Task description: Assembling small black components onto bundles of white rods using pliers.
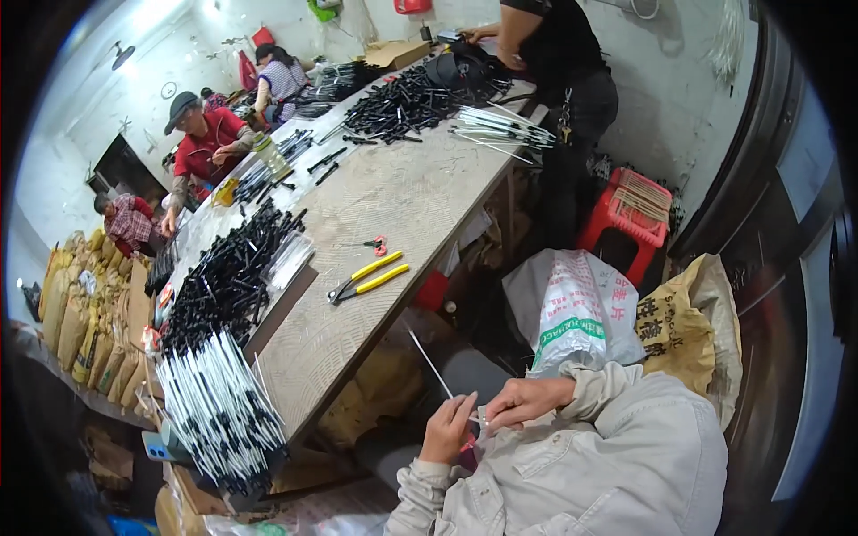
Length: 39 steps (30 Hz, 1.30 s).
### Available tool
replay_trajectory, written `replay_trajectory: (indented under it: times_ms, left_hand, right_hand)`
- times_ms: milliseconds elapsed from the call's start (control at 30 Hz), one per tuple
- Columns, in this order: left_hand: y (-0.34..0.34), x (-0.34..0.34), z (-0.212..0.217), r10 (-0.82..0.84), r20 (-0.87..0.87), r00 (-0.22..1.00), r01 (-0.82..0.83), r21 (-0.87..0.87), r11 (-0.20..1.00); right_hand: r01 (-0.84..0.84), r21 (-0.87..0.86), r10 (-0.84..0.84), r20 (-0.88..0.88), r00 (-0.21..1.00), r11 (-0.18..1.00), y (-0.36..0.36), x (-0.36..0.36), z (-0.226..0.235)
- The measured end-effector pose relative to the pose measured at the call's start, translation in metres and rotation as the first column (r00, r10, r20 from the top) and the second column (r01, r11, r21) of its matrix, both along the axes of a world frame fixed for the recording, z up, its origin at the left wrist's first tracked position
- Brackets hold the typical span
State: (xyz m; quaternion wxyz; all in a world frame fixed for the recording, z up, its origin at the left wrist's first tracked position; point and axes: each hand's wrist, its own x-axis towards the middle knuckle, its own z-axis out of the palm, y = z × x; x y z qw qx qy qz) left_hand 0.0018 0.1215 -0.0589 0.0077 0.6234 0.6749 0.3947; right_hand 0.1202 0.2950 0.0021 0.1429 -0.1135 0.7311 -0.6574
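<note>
My left hand is closed in front of my jacket, level with the table's near edge. From its fingertips a thin white rod slants up and away to the left. My right hand meets it from the right, thumb and fingers pinched together. Something small and pale shows at those fingertips, too small to name. A bit of pinkish red material peeks out below the left hand. On the table ahead lie yellow-handled pliers and small red-handled scissors.
White rods with black ends are stacked at the table's left, beside a heap of black plastic parts. A white woven sack and red stool stand to the right. Several people work around the table's far side.
</note>
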Motion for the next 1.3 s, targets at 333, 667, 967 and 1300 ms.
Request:
replay_trajectory:
  times_ms: [333, 667, 967, 1300]
  left_hand:
    - [-0.097, 0.067, 0.003, 0.276, 0.700, 0.658, -0.470, 0.096, 0.877]
    - [-0.169, 0.105, -0.020, -0.200, 0.960, 0.197, -0.791, 0.276, 0.546]
    - [-0.227, 0.108, 0.021, -0.532, 0.713, 0.456, -0.739, 0.636, 0.220]
    - [-0.245, -0.012, 0.129, 0.643, 0.619, 0.451, -0.889, 0.377, 0.260]
  right_hand:
    - [0.173, -0.182, -0.099, 0.357, 0.929, 0.968, -0.042, -0.045, -0.061]
    - [0.150, -0.810, 0.127, 0.266, 0.956, 0.567, -0.115, -0.089, -0.047]
    - [-0.663, -0.565, 0.587, -0.349, 0.731, 0.490, -0.121, -0.060, 0.033]
    - [-0.316, -0.714, 0.155, -0.283, 0.946, 0.624, -0.121, -0.163, 0.075]
